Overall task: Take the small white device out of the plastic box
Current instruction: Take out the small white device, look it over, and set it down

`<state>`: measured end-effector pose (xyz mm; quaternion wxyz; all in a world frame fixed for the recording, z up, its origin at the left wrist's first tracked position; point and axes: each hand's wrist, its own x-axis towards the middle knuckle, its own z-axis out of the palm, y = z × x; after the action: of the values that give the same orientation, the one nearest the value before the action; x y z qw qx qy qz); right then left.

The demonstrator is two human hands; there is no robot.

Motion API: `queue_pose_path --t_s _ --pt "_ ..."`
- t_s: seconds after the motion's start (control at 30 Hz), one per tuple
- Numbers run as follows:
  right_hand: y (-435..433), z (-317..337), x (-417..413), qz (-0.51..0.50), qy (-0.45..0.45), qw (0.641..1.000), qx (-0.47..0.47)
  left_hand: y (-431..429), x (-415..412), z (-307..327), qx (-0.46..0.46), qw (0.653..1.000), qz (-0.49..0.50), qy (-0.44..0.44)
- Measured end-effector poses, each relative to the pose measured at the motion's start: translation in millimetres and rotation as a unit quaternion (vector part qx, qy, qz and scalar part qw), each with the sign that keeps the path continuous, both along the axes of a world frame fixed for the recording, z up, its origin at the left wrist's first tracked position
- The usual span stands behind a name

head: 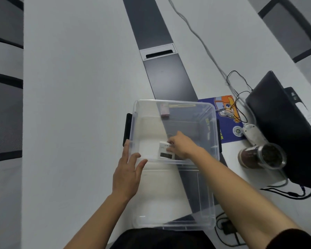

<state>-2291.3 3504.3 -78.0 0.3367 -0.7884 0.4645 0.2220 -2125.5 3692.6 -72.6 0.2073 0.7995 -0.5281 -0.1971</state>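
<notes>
My right hand (pixel 180 146) is down inside the clear plastic storage box (pixel 212 112), fingers closing on the small white rectangular device (pixel 165 150) at frame centre — it lies just left of them, long axis toward me; my left hand (pixel 127 175) rests open on the box's left wall — farther off

Quick tally of what can be counted here. One clear plastic box (pixel 174 132) with black side latches is seen on the white counter (pixel 75 87), and one small white device with a dark display (pixel 165 150) is counted inside it. One small pinkish carton (pixel 164 109) is also seen at the far wall. Two bare hands are counted: left hand (pixel 127 175), right hand (pixel 181 146). One glass jar of dark stuff (pixel 262 157), one blue cartoon-printed pad (pixel 226 117) and one black laptop (pixel 284 130) are spotted too.
</notes>
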Motion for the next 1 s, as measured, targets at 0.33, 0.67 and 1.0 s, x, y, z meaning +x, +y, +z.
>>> queue_pose_path --t_s 0.33,0.67,1.0 --pt "33.6 69.3 -38.7 -0.190 -0.233 0.953 -0.039 -7.9 -0.8 29.1 0.038 0.987 0.074 0.137" --pt "108.1 97.8 -36.0 -0.277 -0.432 0.848 0.134 9.0 -36.0 124.5 0.003 0.901 0.173 0.397" --pt "125.7 90.0 -33.1 -0.275 -0.454 0.805 0.266 61.8 -58.8 128.0 -0.100 0.850 0.341 0.390"
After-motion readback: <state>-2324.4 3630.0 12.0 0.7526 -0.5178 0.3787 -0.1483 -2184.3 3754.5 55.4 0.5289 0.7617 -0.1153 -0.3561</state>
